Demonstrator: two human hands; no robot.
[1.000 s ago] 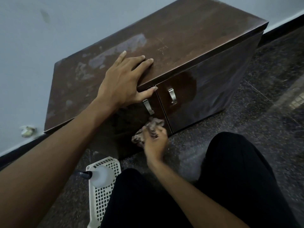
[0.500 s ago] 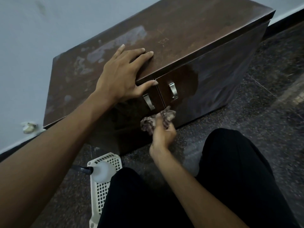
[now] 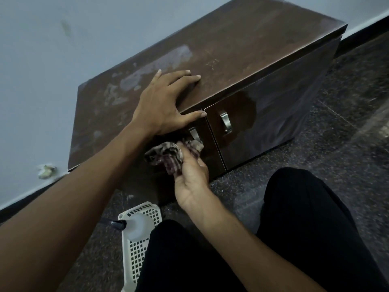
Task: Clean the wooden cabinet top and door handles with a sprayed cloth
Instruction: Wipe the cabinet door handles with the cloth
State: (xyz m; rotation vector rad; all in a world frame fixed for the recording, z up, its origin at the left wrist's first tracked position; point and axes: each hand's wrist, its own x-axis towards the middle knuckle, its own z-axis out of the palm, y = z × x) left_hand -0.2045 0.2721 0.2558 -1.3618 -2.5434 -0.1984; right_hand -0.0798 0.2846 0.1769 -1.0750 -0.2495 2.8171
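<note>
Right hand (image 3: 190, 175) presses cloth (image 3: 168, 154) against left handle (image 3: 194, 134).

- Left hand (image 3: 166, 106): palm down, fingers spread flat, thumb hooked over a front edge, arm extended.
- Right hand (image 3: 190, 178): grip closed, palm up, wrist bent.

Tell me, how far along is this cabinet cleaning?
Done: hard to say; the cabinet top carries pale smears, so it looks unfinished or freshly wiped. In hand: the right hand presses the cloth against the bottom of the left door handle, while the left hand braces on the top edge. Left: the right door handle is untouched now.
</note>
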